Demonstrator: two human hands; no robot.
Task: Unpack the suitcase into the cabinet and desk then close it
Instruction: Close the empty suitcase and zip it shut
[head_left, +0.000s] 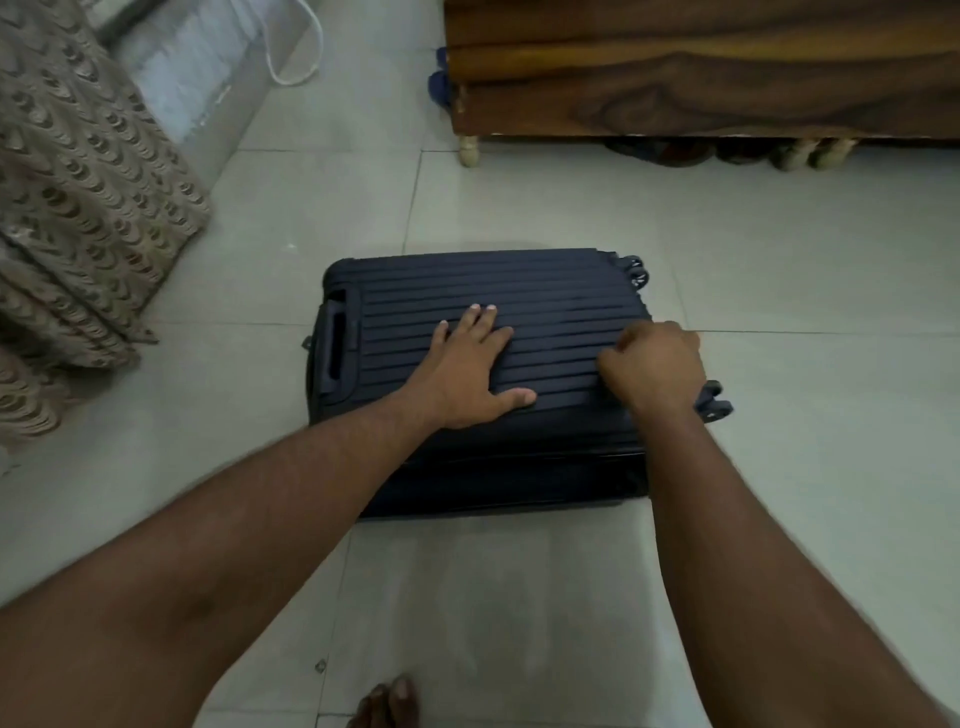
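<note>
Suitcase (483, 364): dark blue, ribbed hard shell, laid flat on the tiled floor (779, 260) in the middle of the scene, lid down on its base, handle end to the left, wheels (714, 400) to the right.

Left hand (467, 369) is pressed flat on the lid, fingers straight and spread. Right hand (652, 366) is curled at the right end of the lid near the wheels; whether a zip pull is pinched there cannot be told, since the fingertips are hidden.

A wooden piece of furniture (701, 78) stands at far right, and patterned cloth (78, 208) hangs at far left.

Progress, as judged: lid seen shut, contents not visible, so either nothing is unpacked yet or closing is under way. The pictures do not settle which. No unpacked items are seen on the floor.
</note>
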